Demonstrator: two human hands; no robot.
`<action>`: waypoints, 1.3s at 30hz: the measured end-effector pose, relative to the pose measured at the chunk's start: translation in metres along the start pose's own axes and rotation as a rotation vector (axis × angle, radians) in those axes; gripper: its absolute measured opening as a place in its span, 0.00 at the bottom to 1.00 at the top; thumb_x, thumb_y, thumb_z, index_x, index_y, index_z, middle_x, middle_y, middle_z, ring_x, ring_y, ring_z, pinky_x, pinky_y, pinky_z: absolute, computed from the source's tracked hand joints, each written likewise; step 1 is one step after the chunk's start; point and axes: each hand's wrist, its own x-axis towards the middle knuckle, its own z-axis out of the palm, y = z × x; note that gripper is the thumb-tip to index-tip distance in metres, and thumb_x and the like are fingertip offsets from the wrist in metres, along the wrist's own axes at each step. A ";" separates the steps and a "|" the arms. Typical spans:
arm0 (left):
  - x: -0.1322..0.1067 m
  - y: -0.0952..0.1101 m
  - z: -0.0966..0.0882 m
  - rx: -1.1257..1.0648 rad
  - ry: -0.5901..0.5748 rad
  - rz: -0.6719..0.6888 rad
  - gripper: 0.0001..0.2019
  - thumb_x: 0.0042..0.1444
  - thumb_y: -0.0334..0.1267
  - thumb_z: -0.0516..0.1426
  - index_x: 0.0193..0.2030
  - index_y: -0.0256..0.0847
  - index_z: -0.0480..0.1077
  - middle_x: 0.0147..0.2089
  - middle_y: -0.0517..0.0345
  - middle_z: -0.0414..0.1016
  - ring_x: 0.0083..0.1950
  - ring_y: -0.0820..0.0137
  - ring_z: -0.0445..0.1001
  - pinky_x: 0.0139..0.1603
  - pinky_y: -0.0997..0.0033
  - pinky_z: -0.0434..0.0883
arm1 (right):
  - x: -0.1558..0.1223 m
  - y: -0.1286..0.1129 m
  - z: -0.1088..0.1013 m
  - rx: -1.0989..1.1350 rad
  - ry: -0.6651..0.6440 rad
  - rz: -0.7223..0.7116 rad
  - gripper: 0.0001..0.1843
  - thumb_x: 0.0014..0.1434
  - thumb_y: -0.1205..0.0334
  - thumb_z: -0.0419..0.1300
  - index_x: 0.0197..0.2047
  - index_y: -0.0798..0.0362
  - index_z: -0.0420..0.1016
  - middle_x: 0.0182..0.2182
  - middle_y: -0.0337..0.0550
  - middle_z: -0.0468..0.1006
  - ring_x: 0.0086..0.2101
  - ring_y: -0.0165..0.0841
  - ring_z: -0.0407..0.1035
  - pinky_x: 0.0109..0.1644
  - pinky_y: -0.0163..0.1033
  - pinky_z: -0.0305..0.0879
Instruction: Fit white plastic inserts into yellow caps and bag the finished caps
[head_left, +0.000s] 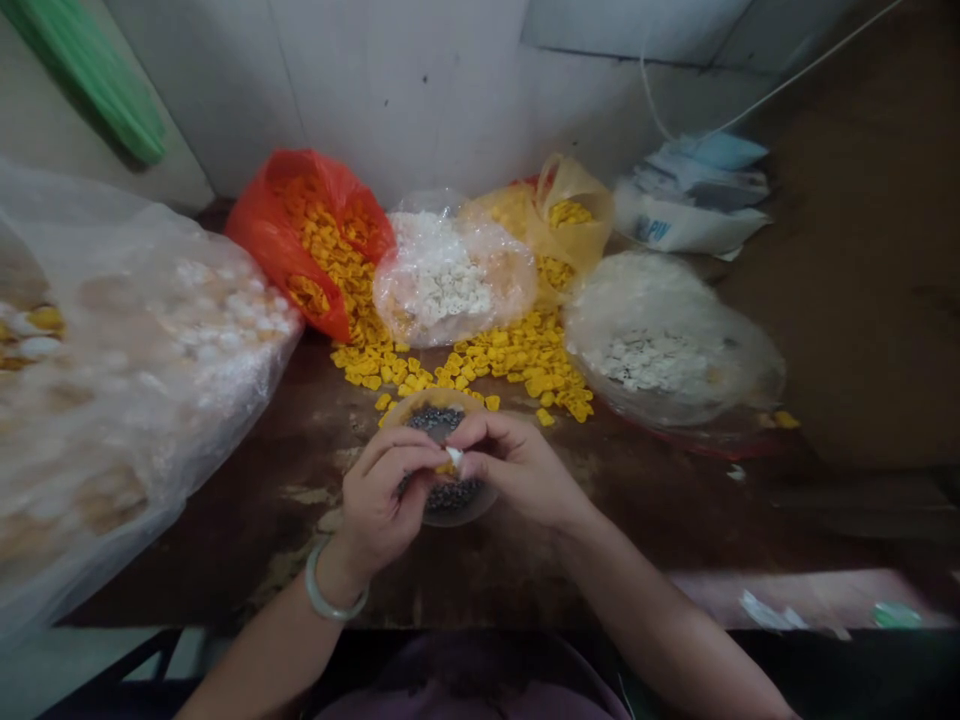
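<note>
Both hands meet over a round bowl (466,512) that holds many small dark shiny pieces. My left hand (386,495), with a pale bangle (321,592) at the wrist, pinches a small yellow plastic piece (447,468). In the fingertips of my right hand (517,465) is a small white plastic piece (454,455), touching the yellow one. Fingers partly cover both pieces, so I cannot tell how they fit together. Just beyond the bowl, loose yellow pieces (525,355) lie spread over the dark table (525,570).
A red bag (259,215) of yellow pieces, a clear bag (450,285) of white pieces and a yellowish bag (592,215) stand along the wall. Another clear bag (667,340) lies right. A large clear bag (150,400) bulges at left. Paper packets (697,195) sit back right.
</note>
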 end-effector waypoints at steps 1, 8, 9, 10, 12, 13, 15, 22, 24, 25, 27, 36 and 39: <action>0.000 -0.001 0.000 0.002 0.008 -0.012 0.07 0.56 0.26 0.61 0.39 0.42 0.74 0.37 0.58 0.76 0.39 0.72 0.76 0.40 0.72 0.75 | 0.001 0.001 0.002 0.038 -0.006 0.011 0.12 0.48 0.55 0.74 0.34 0.48 0.79 0.29 0.34 0.76 0.30 0.26 0.70 0.38 0.34 0.68; 0.002 -0.003 -0.001 -0.083 -0.004 -0.106 0.04 0.55 0.31 0.64 0.37 0.42 0.73 0.36 0.58 0.77 0.39 0.70 0.76 0.41 0.70 0.75 | 0.007 0.006 0.006 0.255 0.019 0.130 0.18 0.41 0.54 0.77 0.32 0.50 0.77 0.28 0.32 0.73 0.29 0.24 0.66 0.33 0.29 0.64; 0.001 -0.003 -0.001 -0.055 -0.005 -0.076 0.05 0.55 0.29 0.63 0.37 0.42 0.73 0.37 0.58 0.77 0.39 0.71 0.76 0.42 0.70 0.75 | 0.006 0.007 0.006 0.262 0.047 0.150 0.19 0.40 0.53 0.78 0.32 0.50 0.76 0.27 0.32 0.73 0.28 0.24 0.66 0.32 0.29 0.63; 0.001 -0.003 -0.002 -0.022 -0.008 -0.040 0.06 0.55 0.27 0.62 0.38 0.42 0.73 0.37 0.58 0.76 0.39 0.71 0.76 0.42 0.71 0.75 | 0.006 0.008 0.007 0.257 0.069 0.168 0.21 0.39 0.53 0.78 0.32 0.50 0.76 0.27 0.32 0.73 0.28 0.24 0.66 0.32 0.29 0.63; 0.001 -0.002 -0.002 0.042 -0.017 0.027 0.09 0.56 0.23 0.59 0.39 0.42 0.73 0.38 0.57 0.76 0.40 0.72 0.76 0.41 0.72 0.75 | 0.003 0.008 0.009 0.215 0.093 0.181 0.22 0.37 0.52 0.78 0.32 0.51 0.76 0.27 0.33 0.74 0.27 0.24 0.67 0.32 0.30 0.64; 0.001 -0.002 -0.003 0.065 -0.023 0.052 0.10 0.56 0.22 0.58 0.40 0.42 0.73 0.39 0.57 0.76 0.40 0.72 0.76 0.41 0.72 0.75 | 0.001 0.008 0.010 0.181 0.100 0.172 0.22 0.38 0.51 0.78 0.33 0.51 0.77 0.27 0.33 0.75 0.27 0.25 0.67 0.32 0.31 0.65; 0.002 -0.002 -0.004 0.092 -0.032 0.081 0.11 0.57 0.22 0.57 0.41 0.42 0.73 0.39 0.57 0.75 0.40 0.72 0.76 0.41 0.73 0.76 | -0.003 0.007 0.011 0.090 0.108 0.124 0.21 0.43 0.48 0.75 0.37 0.49 0.79 0.29 0.35 0.76 0.28 0.26 0.68 0.34 0.33 0.67; 0.004 -0.002 -0.005 0.063 -0.049 0.100 0.09 0.57 0.23 0.59 0.41 0.41 0.72 0.39 0.57 0.75 0.40 0.73 0.76 0.41 0.73 0.76 | -0.008 0.001 0.006 -0.223 0.013 -0.029 0.12 0.58 0.51 0.64 0.43 0.46 0.81 0.38 0.41 0.79 0.38 0.33 0.72 0.45 0.40 0.70; 0.003 -0.001 -0.005 0.054 -0.068 0.091 0.10 0.57 0.23 0.59 0.41 0.41 0.72 0.38 0.57 0.75 0.40 0.73 0.76 0.41 0.73 0.76 | -0.008 0.001 0.005 -0.239 0.027 -0.046 0.11 0.58 0.52 0.65 0.41 0.47 0.82 0.36 0.40 0.79 0.38 0.33 0.72 0.47 0.42 0.69; 0.002 -0.001 -0.005 0.050 -0.068 0.087 0.10 0.57 0.23 0.59 0.41 0.41 0.72 0.38 0.57 0.75 0.39 0.73 0.76 0.41 0.73 0.76 | -0.007 0.000 0.006 -0.261 0.035 -0.057 0.10 0.58 0.53 0.65 0.41 0.47 0.82 0.36 0.40 0.79 0.38 0.34 0.72 0.49 0.42 0.69; 0.001 -0.002 -0.005 0.051 -0.036 0.097 0.11 0.56 0.22 0.58 0.41 0.41 0.72 0.38 0.57 0.75 0.40 0.72 0.76 0.42 0.72 0.76 | -0.007 -0.002 0.007 -0.324 0.021 -0.080 0.09 0.57 0.54 0.66 0.40 0.48 0.82 0.35 0.39 0.79 0.38 0.33 0.72 0.49 0.42 0.68; 0.004 -0.007 -0.002 -0.073 -0.046 0.019 0.13 0.57 0.22 0.55 0.44 0.43 0.72 0.43 0.53 0.81 0.47 0.66 0.79 0.47 0.62 0.77 | 0.033 -0.019 -0.027 -0.680 -0.372 -0.129 0.13 0.62 0.53 0.61 0.31 0.49 0.81 0.28 0.37 0.78 0.31 0.31 0.71 0.39 0.37 0.68; 0.005 -0.010 -0.001 -0.159 0.071 -0.237 0.07 0.56 0.26 0.60 0.39 0.41 0.73 0.40 0.54 0.80 0.43 0.69 0.79 0.46 0.68 0.77 | 0.087 -0.028 -0.055 -1.035 -0.122 -0.205 0.07 0.62 0.63 0.61 0.40 0.47 0.82 0.38 0.39 0.82 0.39 0.33 0.74 0.45 0.38 0.68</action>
